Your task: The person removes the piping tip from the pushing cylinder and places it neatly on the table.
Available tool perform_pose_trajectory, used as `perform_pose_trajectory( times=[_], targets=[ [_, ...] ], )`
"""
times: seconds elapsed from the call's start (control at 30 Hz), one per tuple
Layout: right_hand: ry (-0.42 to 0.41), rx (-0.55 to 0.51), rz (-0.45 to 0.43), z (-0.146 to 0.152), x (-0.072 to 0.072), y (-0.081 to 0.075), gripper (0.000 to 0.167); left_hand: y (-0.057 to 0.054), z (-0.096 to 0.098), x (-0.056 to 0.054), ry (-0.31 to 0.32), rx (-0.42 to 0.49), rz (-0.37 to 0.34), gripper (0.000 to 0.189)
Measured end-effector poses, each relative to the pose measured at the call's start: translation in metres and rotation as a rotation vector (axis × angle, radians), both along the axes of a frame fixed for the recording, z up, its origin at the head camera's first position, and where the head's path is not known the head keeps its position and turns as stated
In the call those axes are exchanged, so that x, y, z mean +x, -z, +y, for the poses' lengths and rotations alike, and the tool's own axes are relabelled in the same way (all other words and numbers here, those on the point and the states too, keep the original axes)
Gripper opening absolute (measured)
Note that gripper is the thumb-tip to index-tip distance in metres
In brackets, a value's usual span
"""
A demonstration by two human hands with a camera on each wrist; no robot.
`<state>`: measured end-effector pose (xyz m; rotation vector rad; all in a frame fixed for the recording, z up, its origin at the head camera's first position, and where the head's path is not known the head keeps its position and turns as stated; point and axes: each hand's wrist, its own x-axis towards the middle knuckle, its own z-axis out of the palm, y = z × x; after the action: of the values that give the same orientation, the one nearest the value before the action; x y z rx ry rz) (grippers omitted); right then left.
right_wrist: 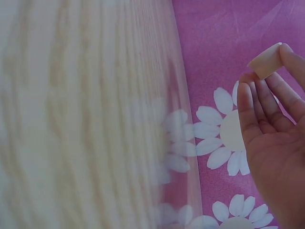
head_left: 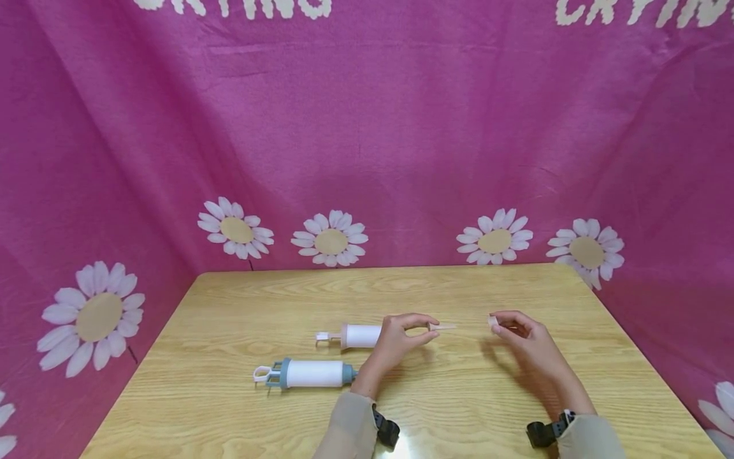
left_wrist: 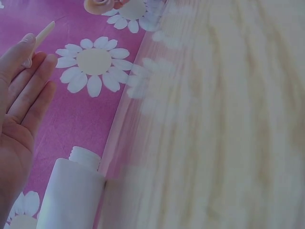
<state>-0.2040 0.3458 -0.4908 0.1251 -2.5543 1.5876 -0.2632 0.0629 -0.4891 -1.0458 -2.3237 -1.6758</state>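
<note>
My left hand (head_left: 394,342) pinches the wide end of a slim, cream tapered nozzle (left_wrist: 45,34) between thumb and fingertips, its narrow end pointing right. A thin line extends from the nozzle's tip in the left wrist view. Off to the right, my right hand (head_left: 533,344) pinches a short cream cap-like piece (right_wrist: 267,62) by its edge. The two small pieces are apart, both above the table. Behind my left hand lies a syringe-like tube with a white barrel (head_left: 361,336) and pale plunger handle; its threaded neck (left_wrist: 86,156) shows in the left wrist view.
A second syringe-like tube (head_left: 315,374), white with blue-grey ends and a looped handle, lies nearer me beside my left wrist. The wooden table (head_left: 275,299) is backed by a magenta cloth (head_left: 367,127) printed with daisies.
</note>
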Motion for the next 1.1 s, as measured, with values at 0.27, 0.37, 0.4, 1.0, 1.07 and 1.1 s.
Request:
perform_pose_trajectory(
  times=[0.27, 0.37, 0.4, 1.0, 1.07, 1.1],
  targets=[
    [-0.008, 0.147, -0.014, 0.006, -0.008, 0.002, 0.038, 0.000, 0.000, 0.000, 0.009, -0.012, 0.015, 0.021],
    [-0.026, 0.192, -0.019, 0.008, -0.012, 0.003, 0.038, 0.001, 0.000, 0.000, 0.013, -0.014, 0.019, 0.021],
    [-0.036, 0.208, -0.021, 0.008, -0.013, 0.003, 0.037, 0.001, 0.001, 0.001, 0.014, -0.015, 0.020, 0.021],
    [-0.076, 0.289, -0.125, 0.015, -0.023, 0.014, 0.031, 0.003, 0.000, 0.003, 0.019, -0.030, 0.016, 0.021],
    [-0.078, 0.281, -0.140, 0.015, -0.023, 0.015, 0.032, 0.003, 0.000, 0.003, 0.015, -0.029, 0.015, 0.021],
    [-0.080, 0.276, -0.148, 0.016, -0.023, 0.015, 0.032, 0.003, 0.000, 0.003, 0.014, -0.028, 0.013, 0.021]
  ],
)
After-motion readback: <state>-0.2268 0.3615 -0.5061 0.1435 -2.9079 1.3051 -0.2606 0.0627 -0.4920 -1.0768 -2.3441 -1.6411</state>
